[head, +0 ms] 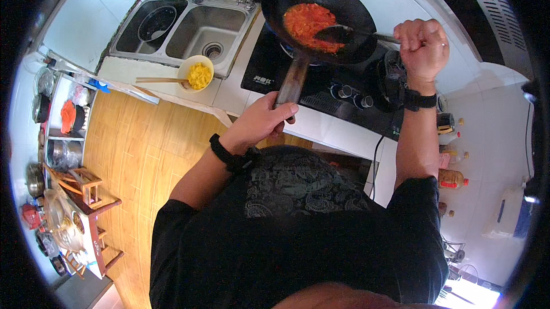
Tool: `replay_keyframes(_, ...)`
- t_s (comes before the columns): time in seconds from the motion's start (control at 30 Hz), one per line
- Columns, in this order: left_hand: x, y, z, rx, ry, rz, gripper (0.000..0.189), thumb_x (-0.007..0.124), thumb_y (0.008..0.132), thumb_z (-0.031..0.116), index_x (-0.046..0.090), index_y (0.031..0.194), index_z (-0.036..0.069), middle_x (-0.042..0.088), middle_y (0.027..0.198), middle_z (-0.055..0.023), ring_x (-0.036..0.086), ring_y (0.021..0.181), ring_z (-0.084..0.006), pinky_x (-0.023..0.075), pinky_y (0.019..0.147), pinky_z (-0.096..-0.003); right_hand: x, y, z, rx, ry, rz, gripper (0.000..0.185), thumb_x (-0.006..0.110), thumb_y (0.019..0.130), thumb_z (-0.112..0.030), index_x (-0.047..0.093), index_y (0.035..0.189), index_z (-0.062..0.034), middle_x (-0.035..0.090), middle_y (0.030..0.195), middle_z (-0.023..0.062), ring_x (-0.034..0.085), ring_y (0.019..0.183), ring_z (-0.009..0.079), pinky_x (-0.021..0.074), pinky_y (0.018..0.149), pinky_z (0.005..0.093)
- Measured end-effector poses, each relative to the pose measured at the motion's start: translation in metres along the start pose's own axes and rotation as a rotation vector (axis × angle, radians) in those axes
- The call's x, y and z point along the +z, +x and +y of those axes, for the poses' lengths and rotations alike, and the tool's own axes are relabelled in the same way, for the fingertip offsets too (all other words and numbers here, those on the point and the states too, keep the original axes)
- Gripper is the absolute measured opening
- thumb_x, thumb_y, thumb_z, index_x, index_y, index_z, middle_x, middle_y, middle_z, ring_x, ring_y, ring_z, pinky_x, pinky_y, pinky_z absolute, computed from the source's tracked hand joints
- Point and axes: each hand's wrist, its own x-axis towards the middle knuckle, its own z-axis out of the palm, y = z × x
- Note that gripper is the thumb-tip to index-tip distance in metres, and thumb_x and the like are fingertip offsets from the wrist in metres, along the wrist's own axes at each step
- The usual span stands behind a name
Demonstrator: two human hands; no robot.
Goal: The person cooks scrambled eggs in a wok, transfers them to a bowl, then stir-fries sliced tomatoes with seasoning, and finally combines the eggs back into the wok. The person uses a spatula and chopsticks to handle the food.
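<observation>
A black wok (352,4) sits tilted over a burner of the gas cooktop (266,68). Chopped red food, apparently tomatoes (307,21), lies in a soft mass inside it. My left hand (268,115) is wrapped around the wok's wooden handle (294,77). Up at the right, my right hand (423,49) grips the handle of a metal cooking ladle or spatula (335,34), whose head rests in the red food. On the counter left of the cooktop stands a pale bowl (182,66) of yellow scrambled egg (199,76), with wooden chopsticks (159,80) laid across its rim.
A double-basin steel sink (206,25) adjoins the cooktop, with a dark basin (157,23) in its left side. Two control knobs (354,96) face me. Bottles (451,179) line the right counter. A range hood (494,17) hangs at upper right; a table (86,240) stands far left.
</observation>
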Motion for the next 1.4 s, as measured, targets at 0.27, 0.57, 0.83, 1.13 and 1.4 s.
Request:
replay_keyframes(0.27, 0.002, -0.002, 0.004, -0.013, 0.071, -0.008, 0.042, 0.058, 0.094, 0.038, 0.051, 0.113, 0.002, 0.061, 0.085, -0.0028, 0.050, 0.063, -0.0065, 0.0421, 0.054, -0.0226, -0.006, -0.032, 0.049, 0.024, -0.163, -0.086, 0.018, 0.047, 0.088, -0.004, 0.050, 0.071, -0.0015, 0.051, 0.061, 0.0062, 0.048, 0.054, 0.0146, 0.0505, 0.069, 0.0353)
replay_keyframes(0.57, 0.000, -0.005, 0.004, 0.002, 0.009, 0.028, 0.037, 0.060, 0.093, 0.038, 0.052, 0.105, 0.004, 0.058, 0.081, -0.0016, 0.047, 0.059, -0.0057, 0.0396, 0.051, -0.0220, -0.018, -0.020, -0.023, 0.403, -1.342, -0.335, 0.017, 0.062, 0.089, -0.012, 0.069, 0.099, -0.0014, 0.069, 0.087, 0.0097, 0.065, 0.081, 0.0162, 0.0498, 0.077, 0.0294)
replay_keyframes(0.83, 0.000, -0.004, 0.006, -0.011, 0.004, -0.011, 0.037, 0.060, 0.093, 0.036, 0.051, 0.106, 0.003, 0.059, 0.083, -0.0029, 0.047, 0.060, -0.0060, 0.0397, 0.052, -0.0221, -0.065, -0.026, -0.023, 0.336, -1.651, -0.635, 0.027, 0.059, 0.088, -0.014, 0.064, 0.114, -0.0069, 0.068, 0.094, 0.0182, 0.064, 0.086, 0.0374, 0.0507, 0.078, 0.0416)
replay_keyframes(1.13, 0.000, -0.002, 0.008, -0.035, 0.016, -0.014, 0.038, 0.060, 0.093, 0.038, 0.051, 0.104, 0.003, 0.060, 0.083, -0.0023, 0.048, 0.060, -0.0059, 0.0407, 0.053, -0.0222, -0.029, -0.033, 0.011, 0.417, -1.651, -0.605, 0.024, 0.059, 0.089, -0.018, 0.060, 0.112, -0.0107, 0.067, 0.090, 0.0155, 0.064, 0.086, 0.0365, 0.0504, 0.074, 0.0458)
replay_keyframes(1.4, -0.002, -0.002, 0.003, -0.022, 0.001, 0.021, 0.040, 0.061, 0.092, 0.039, 0.051, 0.106, 0.002, 0.060, 0.083, -0.0030, 0.048, 0.058, -0.0061, 0.0404, 0.051, -0.0218, -0.005, -0.035, -0.012, 0.416, -1.843, -0.734, 0.028, 0.062, 0.086, -0.021, 0.060, 0.114, -0.0188, 0.067, 0.087, 0.0143, 0.065, 0.084, 0.0346, 0.0519, 0.071, 0.0471)
